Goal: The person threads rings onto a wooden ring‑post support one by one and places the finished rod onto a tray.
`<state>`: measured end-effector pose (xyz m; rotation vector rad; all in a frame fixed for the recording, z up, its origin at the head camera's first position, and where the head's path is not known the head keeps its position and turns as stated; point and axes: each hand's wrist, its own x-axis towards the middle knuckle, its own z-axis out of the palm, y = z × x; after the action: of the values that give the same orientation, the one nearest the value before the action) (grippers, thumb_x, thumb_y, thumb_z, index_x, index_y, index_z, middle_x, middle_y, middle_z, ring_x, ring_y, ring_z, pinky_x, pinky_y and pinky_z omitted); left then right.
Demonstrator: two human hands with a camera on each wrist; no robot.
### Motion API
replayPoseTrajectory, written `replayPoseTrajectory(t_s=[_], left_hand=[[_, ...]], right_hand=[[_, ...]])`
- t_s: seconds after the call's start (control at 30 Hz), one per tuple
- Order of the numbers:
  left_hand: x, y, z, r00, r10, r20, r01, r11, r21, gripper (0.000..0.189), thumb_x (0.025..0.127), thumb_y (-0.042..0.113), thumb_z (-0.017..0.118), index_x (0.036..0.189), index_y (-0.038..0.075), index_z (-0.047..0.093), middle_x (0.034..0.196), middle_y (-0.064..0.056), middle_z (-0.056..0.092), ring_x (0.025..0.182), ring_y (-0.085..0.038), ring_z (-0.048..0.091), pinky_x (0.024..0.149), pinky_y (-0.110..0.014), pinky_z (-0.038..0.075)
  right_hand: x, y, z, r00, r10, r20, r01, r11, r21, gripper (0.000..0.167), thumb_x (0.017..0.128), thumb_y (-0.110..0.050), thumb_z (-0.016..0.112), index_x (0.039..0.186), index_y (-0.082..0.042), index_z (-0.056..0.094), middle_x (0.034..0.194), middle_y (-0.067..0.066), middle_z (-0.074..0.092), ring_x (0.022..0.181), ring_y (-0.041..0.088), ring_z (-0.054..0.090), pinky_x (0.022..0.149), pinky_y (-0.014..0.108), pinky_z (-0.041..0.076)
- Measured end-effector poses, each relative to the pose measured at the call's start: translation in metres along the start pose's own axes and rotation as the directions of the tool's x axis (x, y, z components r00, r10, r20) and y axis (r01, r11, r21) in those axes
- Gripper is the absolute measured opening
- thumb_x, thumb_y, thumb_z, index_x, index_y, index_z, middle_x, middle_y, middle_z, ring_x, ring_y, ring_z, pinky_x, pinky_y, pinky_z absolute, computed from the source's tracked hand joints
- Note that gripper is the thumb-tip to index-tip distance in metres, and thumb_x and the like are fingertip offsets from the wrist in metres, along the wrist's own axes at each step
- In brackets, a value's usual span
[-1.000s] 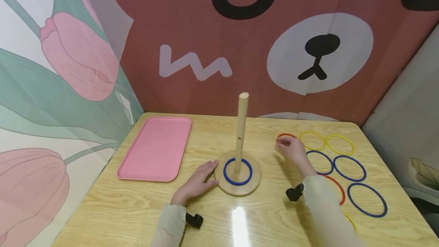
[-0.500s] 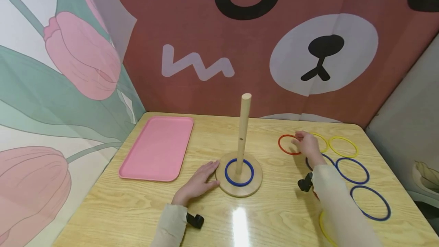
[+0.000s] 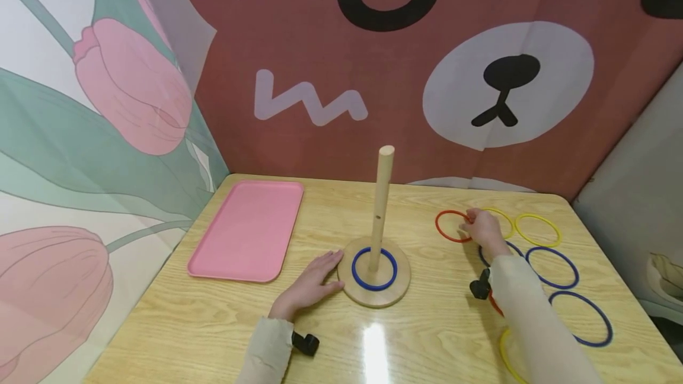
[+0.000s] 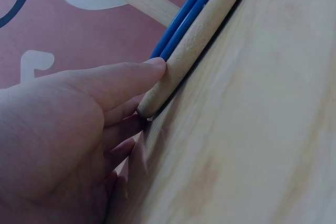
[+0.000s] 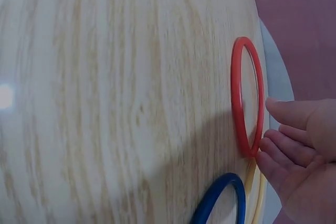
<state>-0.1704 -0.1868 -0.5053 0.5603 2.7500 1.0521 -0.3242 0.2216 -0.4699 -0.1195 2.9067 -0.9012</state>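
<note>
My left hand (image 3: 308, 290) lies at the left rim of a round wooden base (image 3: 373, 300), from which an upright wooden peg (image 3: 381, 203) rises. In the left wrist view its thumb and fingers touch the base's edge, and two stacked blue rings (image 4: 184, 22) rest on the base around the peg. My right hand (image 3: 487, 233) hovers by the right edge of a red ring (image 3: 438, 227) lying on the table. From the right wrist view, the thumb stands apart from the loosely bent fingers, close to the red ring's rim (image 5: 237, 93), and nothing is gripped.
A pink tray (image 3: 245, 230) lies at the table's left. Yellow rings (image 3: 558, 234) lie at the back right, with blue rings (image 3: 577, 275) nearer. My right forearm partly hides another red ring (image 3: 496, 306) and a front yellow ring (image 3: 504, 353).
My right hand has moved right from the red ring's left side, over to its right edge, and come slightly lower. The left hand stays at the base; the whole view shifts slightly.
</note>
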Motion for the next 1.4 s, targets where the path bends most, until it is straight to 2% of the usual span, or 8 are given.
replayPoseTrajectory(t_s=[0.3,0.77,1.0,1.27,1.4], left_hand=[[0.0,0.0,0.001,1.0,-0.002,0.002,0.002,1.0,-0.001,0.068,0.097,0.036,0.057,0.153,0.011,0.028,0.159,-0.01,0.029,0.149,-0.034,0.021,0.122,-0.056,0.017],[0.0,0.0,0.0,1.0,-0.006,0.003,0.006,1.0,-0.009,0.069,0.097,0.037,0.057,0.153,0.011,0.028,0.159,-0.009,0.029,0.149,-0.033,0.021,0.122,-0.055,0.016],[-0.001,0.001,-0.001,1.0,-0.008,0.005,0.008,1.0,-0.008,0.068,0.097,0.036,0.058,0.153,0.011,0.029,0.159,-0.009,0.029,0.149,-0.033,0.021,0.122,-0.054,0.016],[-0.001,0.001,-0.001,1.0,-0.01,0.008,0.011,1.0,-0.011,0.068,0.097,0.036,0.058,0.153,0.011,0.028,0.16,-0.01,0.028,0.149,-0.034,0.021,0.122,-0.055,0.015],[-0.001,0.001,0.0,1.0,-0.014,0.007,0.014,1.0,-0.015,0.069,0.097,0.036,0.057,0.154,0.011,0.027,0.16,-0.009,0.028,0.149,-0.034,0.02,0.122,-0.056,0.015]], right_hand=[[-0.002,0.002,0.004,0.997,-0.066,-0.025,0.066,0.998,0.0,0.048,0.09,-0.007,0.064,0.128,0.018,0.049,0.122,0.034,0.06,0.114,0.048,0.056,0.097,0.054,0.047],[-0.009,-0.011,0.017,0.993,-0.116,-0.021,0.116,0.993,0.005,0.053,0.085,-0.006,0.07,0.129,0.017,0.05,0.122,0.034,0.06,0.115,0.047,0.056,0.099,0.055,0.047],[-0.01,-0.014,0.02,0.984,-0.175,-0.03,0.175,0.985,-0.005,0.051,0.083,-0.006,0.073,0.125,0.016,0.053,0.119,0.033,0.062,0.11,0.046,0.059,0.096,0.055,0.049],[-0.009,-0.009,0.015,0.992,-0.084,-0.097,0.089,0.995,0.049,0.049,0.089,-0.007,0.066,0.13,0.015,0.05,0.125,0.035,0.057,0.114,0.047,0.057,0.1,0.056,0.045],[-0.008,-0.008,0.013,0.997,-0.018,-0.075,0.021,0.999,0.045,0.051,0.089,-0.008,0.067,0.13,0.015,0.049,0.125,0.034,0.057,0.114,0.047,0.056,0.098,0.055,0.047]])
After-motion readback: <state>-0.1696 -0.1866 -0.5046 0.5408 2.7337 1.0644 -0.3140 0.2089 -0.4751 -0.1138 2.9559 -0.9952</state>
